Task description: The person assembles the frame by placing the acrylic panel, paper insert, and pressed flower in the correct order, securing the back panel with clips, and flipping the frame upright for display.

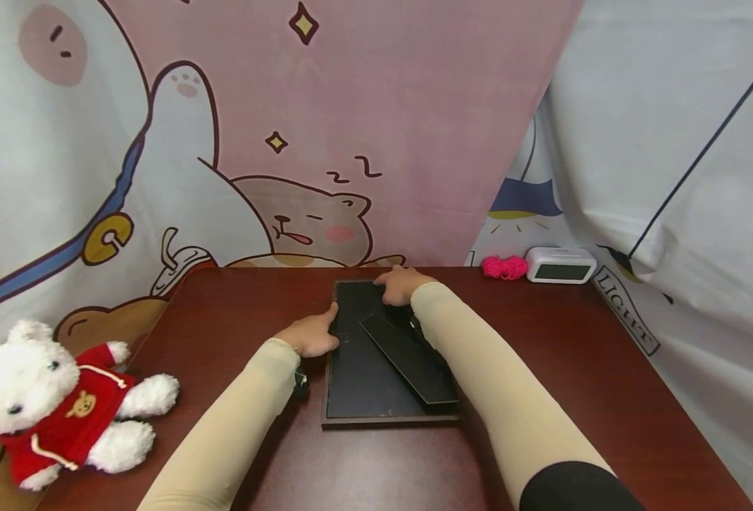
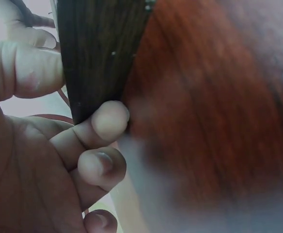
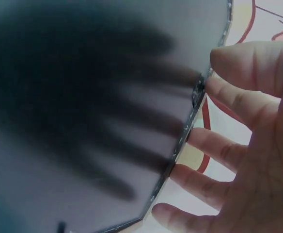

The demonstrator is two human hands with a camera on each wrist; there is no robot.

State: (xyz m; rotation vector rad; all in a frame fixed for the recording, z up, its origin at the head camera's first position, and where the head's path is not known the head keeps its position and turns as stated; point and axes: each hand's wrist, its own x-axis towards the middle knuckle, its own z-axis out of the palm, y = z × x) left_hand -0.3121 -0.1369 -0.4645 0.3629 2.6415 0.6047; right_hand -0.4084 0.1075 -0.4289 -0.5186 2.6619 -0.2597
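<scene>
A dark picture frame (image 1: 363, 394) lies lengthwise in front of me, its black back facing up. A long black support flap (image 1: 411, 358) slants across that back. My left hand (image 1: 309, 335) grips the left side, thumb above and forefinger below the dark wooden edge (image 2: 95, 53) in the left wrist view. At the far right corner my right hand (image 1: 403, 285) holds the rim with thumb and fingertips. In the right wrist view a smooth dark face (image 3: 107, 97) of the frame carries a blurred reflection of the fingers (image 3: 214, 145).
The reddish-brown table (image 1: 402, 461) carries a white digital clock (image 1: 561, 265) and a pink yarn bundle (image 1: 504, 267) at its back right. A white plush bear (image 1: 82, 404) in a red top sits at the left edge. A printed curtain (image 1: 440, 128) hangs behind.
</scene>
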